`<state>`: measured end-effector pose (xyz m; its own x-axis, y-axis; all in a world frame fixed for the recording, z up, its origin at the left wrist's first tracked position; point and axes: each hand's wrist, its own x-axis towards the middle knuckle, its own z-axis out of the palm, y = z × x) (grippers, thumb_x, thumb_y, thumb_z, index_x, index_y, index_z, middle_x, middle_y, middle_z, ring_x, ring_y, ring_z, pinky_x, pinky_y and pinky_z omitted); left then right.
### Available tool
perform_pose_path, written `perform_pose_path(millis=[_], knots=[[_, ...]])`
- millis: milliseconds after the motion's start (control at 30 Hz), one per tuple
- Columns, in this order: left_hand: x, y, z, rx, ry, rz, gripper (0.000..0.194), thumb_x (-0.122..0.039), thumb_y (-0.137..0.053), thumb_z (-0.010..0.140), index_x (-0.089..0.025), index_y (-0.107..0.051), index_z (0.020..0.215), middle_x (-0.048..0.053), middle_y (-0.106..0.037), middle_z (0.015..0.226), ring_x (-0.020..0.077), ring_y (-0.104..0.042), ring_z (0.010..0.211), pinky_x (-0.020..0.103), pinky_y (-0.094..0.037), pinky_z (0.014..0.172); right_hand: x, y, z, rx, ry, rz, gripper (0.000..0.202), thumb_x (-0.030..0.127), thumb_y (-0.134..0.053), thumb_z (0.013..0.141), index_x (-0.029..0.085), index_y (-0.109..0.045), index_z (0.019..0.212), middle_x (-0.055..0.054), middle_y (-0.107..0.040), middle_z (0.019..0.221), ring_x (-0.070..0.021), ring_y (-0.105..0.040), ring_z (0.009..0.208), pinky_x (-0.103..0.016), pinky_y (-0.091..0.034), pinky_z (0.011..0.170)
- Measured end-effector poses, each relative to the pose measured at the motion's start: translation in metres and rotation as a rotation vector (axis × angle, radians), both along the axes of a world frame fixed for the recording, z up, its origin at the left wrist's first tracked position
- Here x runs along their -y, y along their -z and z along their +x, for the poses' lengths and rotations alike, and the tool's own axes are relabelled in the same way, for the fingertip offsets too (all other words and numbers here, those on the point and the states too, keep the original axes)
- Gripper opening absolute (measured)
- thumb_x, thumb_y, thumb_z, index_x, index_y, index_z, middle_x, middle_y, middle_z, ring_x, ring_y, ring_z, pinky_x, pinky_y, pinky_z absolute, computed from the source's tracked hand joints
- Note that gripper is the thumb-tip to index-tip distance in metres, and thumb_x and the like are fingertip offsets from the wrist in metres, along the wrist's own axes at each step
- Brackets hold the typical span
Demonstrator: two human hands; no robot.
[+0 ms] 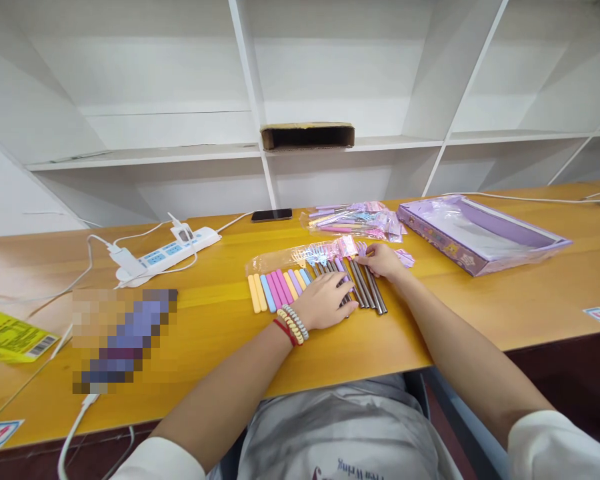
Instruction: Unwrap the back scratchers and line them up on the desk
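A row of slim sticks lies side by side on the table: yellow, blue, pink and purple handles (277,288) on the left, dark metallic rods (375,293) on the right. My left hand (325,300) rests palm down over the middle of the row, fingers spread. At the top end of the dark rods, my right hand (380,261) has its fingertips pinched together at a small purple piece (361,249). Clear plastic packaging (270,262) and fork-shaped heads (317,253) lie along the row's upper edge.
Filled clear packets (353,221) lie behind the row. A purple box (480,233) is at right, a black phone (271,215) at back. Left are a power strip (167,257), cables, a blurred device (133,337) and a yellow package (15,337). White shelves hold a cardboard box (307,136).
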<state>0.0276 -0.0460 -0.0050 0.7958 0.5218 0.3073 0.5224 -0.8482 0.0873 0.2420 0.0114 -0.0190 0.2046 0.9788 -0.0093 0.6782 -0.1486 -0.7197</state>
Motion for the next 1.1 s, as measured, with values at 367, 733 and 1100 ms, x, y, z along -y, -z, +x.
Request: perform_pose_path(millis=[367,733,1100], knots=[[-0.006,-0.008,-0.009,0.083,-0.090,-0.045,0.041,-0.040,-0.039,0.088,-0.017,-0.050,0.120,0.010,-0.051,0.126,0.0235,-0.045,0.118,0.040,-0.034,0.102,0.001,-0.010,-0.005,0.380,0.031,0.048,0.037,0.038,-0.045,0.082,0.010,-0.068,0.091,-0.016,-0.068,0.089,-0.0242,-0.064,0.086,-0.027,-0.043,0.070],[-0.036,-0.020,-0.003,-0.059,-0.154,-0.241,0.089,-0.068,-0.055,0.063,-0.017,-0.037,0.134,0.014,-0.046,0.131,0.0330,-0.038,0.120,0.048,-0.029,0.099,-0.001,-0.008,0.000,0.307,0.023,0.039,0.031,0.039,-0.054,0.074,0.016,-0.071,0.085,-0.008,-0.069,0.084,-0.0208,-0.062,0.083,-0.025,-0.042,0.069],[-0.055,-0.029,0.021,-0.257,-0.213,-0.272,0.098,-0.073,-0.056,0.054,-0.018,-0.037,0.133,0.016,-0.045,0.131,0.0367,-0.032,0.123,0.051,-0.025,0.100,-0.001,-0.010,0.000,0.274,-0.019,0.033,0.029,0.039,-0.054,0.074,0.015,-0.070,0.081,-0.007,-0.069,0.081,-0.0189,-0.061,0.077,-0.024,-0.040,0.063]])
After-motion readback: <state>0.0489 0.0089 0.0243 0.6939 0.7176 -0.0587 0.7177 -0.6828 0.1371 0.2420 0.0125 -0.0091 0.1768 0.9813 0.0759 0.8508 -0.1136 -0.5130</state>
